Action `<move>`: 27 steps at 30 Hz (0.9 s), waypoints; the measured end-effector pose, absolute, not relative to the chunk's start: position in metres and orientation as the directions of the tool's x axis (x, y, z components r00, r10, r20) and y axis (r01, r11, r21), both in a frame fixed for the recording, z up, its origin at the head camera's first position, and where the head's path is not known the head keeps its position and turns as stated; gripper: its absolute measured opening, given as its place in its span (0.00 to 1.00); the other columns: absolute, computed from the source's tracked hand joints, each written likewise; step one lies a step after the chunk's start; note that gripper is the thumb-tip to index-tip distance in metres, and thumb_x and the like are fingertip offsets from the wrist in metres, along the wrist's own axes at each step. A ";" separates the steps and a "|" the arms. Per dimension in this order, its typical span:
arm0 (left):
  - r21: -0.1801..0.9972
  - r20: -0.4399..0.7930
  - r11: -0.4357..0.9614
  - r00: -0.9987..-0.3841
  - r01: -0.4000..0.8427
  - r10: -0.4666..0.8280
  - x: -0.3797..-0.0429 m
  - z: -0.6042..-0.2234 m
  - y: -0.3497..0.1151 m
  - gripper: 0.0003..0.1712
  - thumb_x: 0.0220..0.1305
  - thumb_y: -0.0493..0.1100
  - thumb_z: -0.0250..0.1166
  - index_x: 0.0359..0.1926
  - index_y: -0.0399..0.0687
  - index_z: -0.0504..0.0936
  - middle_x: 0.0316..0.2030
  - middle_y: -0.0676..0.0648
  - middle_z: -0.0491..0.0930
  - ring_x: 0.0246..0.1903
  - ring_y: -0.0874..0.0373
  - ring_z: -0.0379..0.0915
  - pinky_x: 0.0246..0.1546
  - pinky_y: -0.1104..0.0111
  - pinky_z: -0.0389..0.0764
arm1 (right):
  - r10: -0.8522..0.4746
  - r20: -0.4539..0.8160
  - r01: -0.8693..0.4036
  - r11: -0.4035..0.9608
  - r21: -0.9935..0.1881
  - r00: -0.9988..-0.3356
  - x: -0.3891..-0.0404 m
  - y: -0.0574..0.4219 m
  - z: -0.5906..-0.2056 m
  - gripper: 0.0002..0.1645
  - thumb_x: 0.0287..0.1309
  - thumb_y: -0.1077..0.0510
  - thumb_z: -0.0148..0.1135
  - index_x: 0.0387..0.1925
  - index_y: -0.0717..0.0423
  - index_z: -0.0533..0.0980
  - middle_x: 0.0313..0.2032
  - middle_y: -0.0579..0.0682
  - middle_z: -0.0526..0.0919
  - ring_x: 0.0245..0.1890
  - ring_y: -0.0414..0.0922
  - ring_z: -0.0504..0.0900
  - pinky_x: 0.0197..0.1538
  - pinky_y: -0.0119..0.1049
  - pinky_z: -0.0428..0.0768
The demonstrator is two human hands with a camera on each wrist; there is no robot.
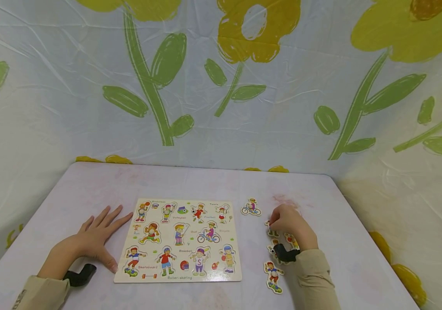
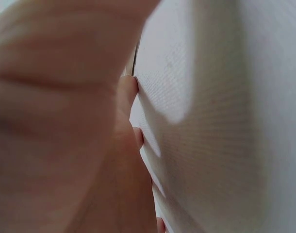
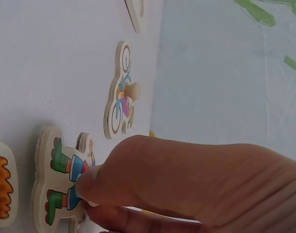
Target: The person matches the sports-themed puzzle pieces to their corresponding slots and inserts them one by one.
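Observation:
A wooden puzzle board printed with sports figures lies on the table. Beside its left edge, my left hand rests with fingers spread, forefinger and thumb at the board's rim. On the other side, my right hand pinches a wooden puzzle piece between thumb and fingers. Green boots and blue shorts show on that piece; its upper part is hidden behind the fingertips. Just beyond lies a bicycle-rider piece with a small knob. In the left wrist view, the palm and fingers fill much of the picture.
Nearer the table's front, a skateboarder piece lies right of the board. More pieces, among them one with orange on it, lie partly hidden below my right wrist. A flower-printed sheet hangs behind the table. Black wrist devices sit at both cuffs.

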State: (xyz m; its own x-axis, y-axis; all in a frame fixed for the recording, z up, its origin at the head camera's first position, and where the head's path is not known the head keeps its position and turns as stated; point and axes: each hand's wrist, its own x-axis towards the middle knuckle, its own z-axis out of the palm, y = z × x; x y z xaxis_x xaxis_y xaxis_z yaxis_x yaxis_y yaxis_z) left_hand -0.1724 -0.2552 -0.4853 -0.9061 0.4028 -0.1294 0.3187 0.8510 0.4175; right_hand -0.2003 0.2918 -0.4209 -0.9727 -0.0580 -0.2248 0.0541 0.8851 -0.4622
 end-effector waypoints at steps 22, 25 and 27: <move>0.414 -0.138 0.850 -0.901 0.326 0.412 -0.172 -0.482 -0.254 0.83 0.12 0.80 0.76 0.77 0.68 0.52 0.78 0.40 0.39 0.74 0.32 0.25 0.62 0.27 0.32 | -0.105 -0.178 -0.012 0.888 -0.460 -0.978 -0.197 0.278 -0.412 0.08 0.44 0.65 0.74 0.22 0.56 0.80 0.20 0.47 0.77 0.22 0.45 0.72 0.26 0.36 0.71; 0.417 -0.142 0.849 -0.899 0.326 0.415 -0.171 -0.480 -0.254 0.83 0.12 0.79 0.77 0.77 0.67 0.52 0.78 0.39 0.39 0.74 0.32 0.26 0.62 0.26 0.32 | -0.132 -0.168 -0.036 0.876 -0.481 -0.977 -0.197 0.275 -0.411 0.07 0.43 0.66 0.73 0.22 0.56 0.80 0.20 0.47 0.77 0.22 0.44 0.72 0.26 0.36 0.71; 0.413 -0.137 0.851 -0.902 0.325 0.410 -0.171 -0.481 -0.254 0.83 0.11 0.80 0.76 0.77 0.68 0.52 0.78 0.40 0.39 0.74 0.32 0.26 0.62 0.27 0.32 | -0.150 -0.161 -0.051 0.868 -0.495 -0.976 -0.196 0.271 -0.411 0.07 0.43 0.66 0.73 0.22 0.56 0.79 0.19 0.47 0.76 0.22 0.44 0.71 0.26 0.36 0.71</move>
State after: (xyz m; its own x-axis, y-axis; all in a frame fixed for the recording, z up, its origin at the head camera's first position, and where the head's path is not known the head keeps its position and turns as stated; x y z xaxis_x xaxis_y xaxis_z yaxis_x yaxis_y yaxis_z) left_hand -0.1713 -0.2543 -0.4809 -0.9016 0.4103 -0.1369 0.3246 0.8510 0.4129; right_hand -0.1959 0.2714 -0.4106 -0.9756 -0.1496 -0.1610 -0.0514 0.8676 -0.4946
